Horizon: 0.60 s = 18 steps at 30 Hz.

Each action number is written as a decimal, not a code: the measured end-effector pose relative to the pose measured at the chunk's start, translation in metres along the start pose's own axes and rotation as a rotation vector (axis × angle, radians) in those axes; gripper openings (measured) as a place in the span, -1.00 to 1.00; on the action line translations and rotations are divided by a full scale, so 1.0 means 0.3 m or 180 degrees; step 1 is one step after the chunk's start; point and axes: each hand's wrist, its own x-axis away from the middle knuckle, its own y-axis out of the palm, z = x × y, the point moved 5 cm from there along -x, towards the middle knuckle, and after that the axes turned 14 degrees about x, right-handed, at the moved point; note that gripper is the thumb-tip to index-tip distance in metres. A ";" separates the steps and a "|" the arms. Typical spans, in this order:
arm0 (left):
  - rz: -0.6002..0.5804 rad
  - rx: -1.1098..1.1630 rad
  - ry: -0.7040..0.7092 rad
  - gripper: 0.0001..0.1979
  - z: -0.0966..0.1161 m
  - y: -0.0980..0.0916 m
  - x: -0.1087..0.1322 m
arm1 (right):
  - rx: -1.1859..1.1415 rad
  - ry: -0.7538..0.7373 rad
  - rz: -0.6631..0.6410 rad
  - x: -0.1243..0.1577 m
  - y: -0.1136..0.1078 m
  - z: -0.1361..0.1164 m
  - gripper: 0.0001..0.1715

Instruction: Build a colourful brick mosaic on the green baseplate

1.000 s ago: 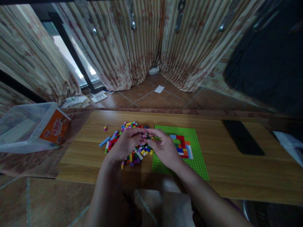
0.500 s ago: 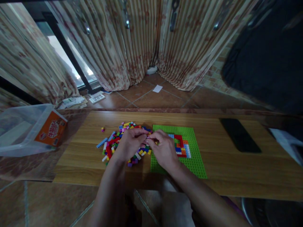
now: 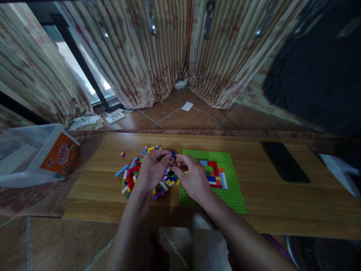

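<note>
On a brown wood-grain bench (image 3: 282, 214), the left hand (image 3: 152, 171) and right hand (image 3: 194, 178), fingers curled, any pinched piece indiscernible, stand over a heap of small multicoloured plastic bricks (image 3: 164, 185) beside a flat green studded baseplate (image 3: 229, 201).

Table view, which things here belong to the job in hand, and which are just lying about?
Belong:
- loose bricks
- green baseplate
- bricks set on it

Lying about, it seems:
- black flat object
- white paper on the floor
- clear box, perhaps for bricks
</note>
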 end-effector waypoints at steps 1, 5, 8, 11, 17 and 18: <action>-0.0126 0.0095 -0.0074 -0.80 -0.001 0.013 0.004 | -0.0032 -0.0083 0.0017 0.000 -0.010 -0.007 -0.68; -0.0576 0.0386 -0.0400 -0.70 0.002 0.068 0.027 | -0.0070 -0.0399 0.0084 0.001 -0.051 -0.022 -0.78; -0.0692 0.0427 -0.0462 -0.66 0.007 0.095 0.041 | -0.0079 -0.0488 0.0118 0.003 -0.083 -0.015 -0.81; -0.0740 0.0403 -0.0494 -0.64 0.000 0.116 0.046 | -0.0142 -0.0449 0.0183 0.004 -0.127 0.019 -0.83; -0.0655 -0.0017 -0.0374 -0.70 -0.026 0.147 0.034 | -0.0430 0.0408 0.0275 0.004 -0.250 0.214 -0.77; -0.0674 -0.0103 -0.0373 -0.71 -0.031 0.154 0.031 | -0.0472 0.0474 0.0217 0.006 -0.266 0.245 -0.75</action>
